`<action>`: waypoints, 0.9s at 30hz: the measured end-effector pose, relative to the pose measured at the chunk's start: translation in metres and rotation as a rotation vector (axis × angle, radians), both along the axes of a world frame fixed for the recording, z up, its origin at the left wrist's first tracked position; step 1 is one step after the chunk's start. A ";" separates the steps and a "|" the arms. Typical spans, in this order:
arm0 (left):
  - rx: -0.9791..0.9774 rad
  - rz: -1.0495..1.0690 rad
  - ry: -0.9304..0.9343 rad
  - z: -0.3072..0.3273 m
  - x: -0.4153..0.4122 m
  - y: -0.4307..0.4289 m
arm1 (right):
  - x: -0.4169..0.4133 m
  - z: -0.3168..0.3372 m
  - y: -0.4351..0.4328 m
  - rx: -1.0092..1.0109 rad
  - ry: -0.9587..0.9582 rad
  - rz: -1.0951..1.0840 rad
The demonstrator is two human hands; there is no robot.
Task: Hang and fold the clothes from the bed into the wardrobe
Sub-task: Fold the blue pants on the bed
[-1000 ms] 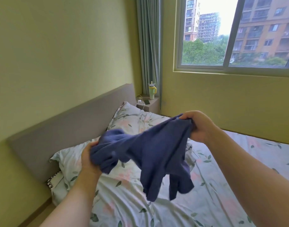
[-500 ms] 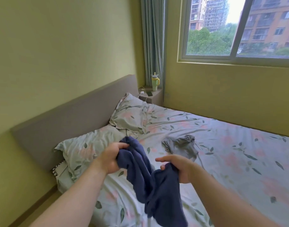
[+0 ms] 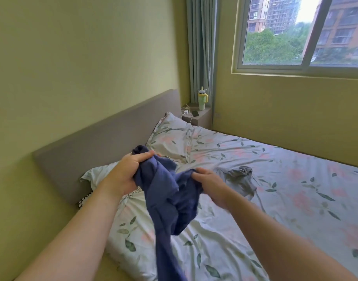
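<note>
- Broadly, a wide bed (image 3: 295,179) in a pale sheet printed with green leaves and pink flowers fills the right and near part of the room.
- A long grey upholstered headboard (image 3: 113,142) runs along the yellow-green wall on the left.
- A white-framed sliding window (image 3: 303,37) sits far right, with a grey-green curtain (image 3: 200,47) hanging in the far corner.
- A dark blue soft-cloth garment (image 3: 166,195) is held up above the near left part of the bed, bunched at the top and hanging down in folds.
- Two pillows in the same leaf print lie against the headboard, one far (image 3: 172,138), one nearer on the left (image 3: 97,175).
- A crumpled grey garment (image 3: 241,177) lies on the sheet, just right of the hands.
- The left hand (image 3: 129,171) clutches the blue garment's upper left bunch, fingers curled round it.
- The right hand (image 3: 210,183) pinches the cloth's right edge.
- A green tumbler with a yellow handle (image 3: 202,100) and a dark phone (image 3: 195,113) stand on the far bedside cabinet (image 3: 202,118).
</note>
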State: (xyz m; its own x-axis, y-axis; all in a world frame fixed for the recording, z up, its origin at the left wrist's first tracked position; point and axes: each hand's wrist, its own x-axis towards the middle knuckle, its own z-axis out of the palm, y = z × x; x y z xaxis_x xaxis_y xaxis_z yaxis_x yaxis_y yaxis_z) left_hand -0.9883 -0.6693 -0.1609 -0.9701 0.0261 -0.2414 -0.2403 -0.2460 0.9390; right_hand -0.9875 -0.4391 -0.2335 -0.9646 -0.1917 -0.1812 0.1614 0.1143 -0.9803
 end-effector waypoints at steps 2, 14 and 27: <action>-0.068 0.230 -0.032 -0.007 -0.009 -0.008 | -0.005 0.018 0.000 0.096 0.124 -0.065; -0.405 -0.405 0.306 0.021 0.000 0.024 | -0.016 0.129 -0.024 -0.008 0.182 0.136; -0.336 -0.050 0.339 0.044 -0.012 0.032 | -0.013 0.058 0.013 0.519 0.056 0.406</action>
State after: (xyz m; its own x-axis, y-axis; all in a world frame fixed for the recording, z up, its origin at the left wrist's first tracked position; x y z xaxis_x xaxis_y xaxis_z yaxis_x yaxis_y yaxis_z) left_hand -1.0000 -0.6369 -0.1166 -0.9951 0.0498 0.0849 0.0891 0.0882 0.9921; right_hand -1.0008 -0.4256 -0.1757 -0.8446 -0.4438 -0.2995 -0.0440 0.6151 -0.7873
